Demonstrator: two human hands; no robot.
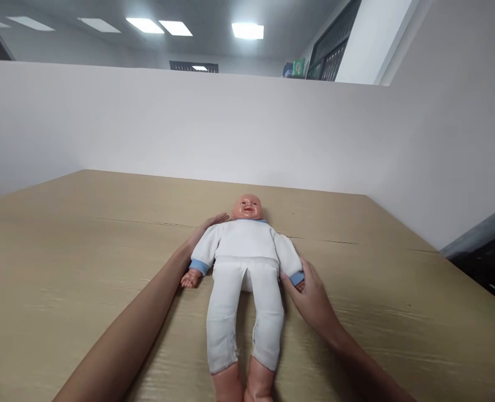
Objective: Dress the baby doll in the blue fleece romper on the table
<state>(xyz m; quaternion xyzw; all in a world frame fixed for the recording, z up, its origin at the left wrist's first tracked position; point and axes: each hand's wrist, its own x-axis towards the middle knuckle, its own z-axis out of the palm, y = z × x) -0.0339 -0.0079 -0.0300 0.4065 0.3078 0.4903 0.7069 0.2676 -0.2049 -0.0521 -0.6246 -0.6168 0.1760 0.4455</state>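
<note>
A baby doll (247, 240) lies on its back on the table, head at the far end and feet toward me. It wears a white top and white trousers, with blue cuffs and a blue collar. My left hand (208, 224) reaches along the doll's left-side sleeve in view, its fingers stretched out flat beside the shoulder and head. At the other sleeve, my right hand (308, 287) curls around the blue cuff and the doll's small hand, thumb on the near side. The ends of the doll's feet are cut off by the lower edge of the view.
The wide tan tabletop (105, 223) has seams running across it. A white partition wall (188, 123) stands along its far edge and continues on the right. Something dark (490, 262) sits beyond the table's right edge. Ceiling lights (247, 31) shine above the wall.
</note>
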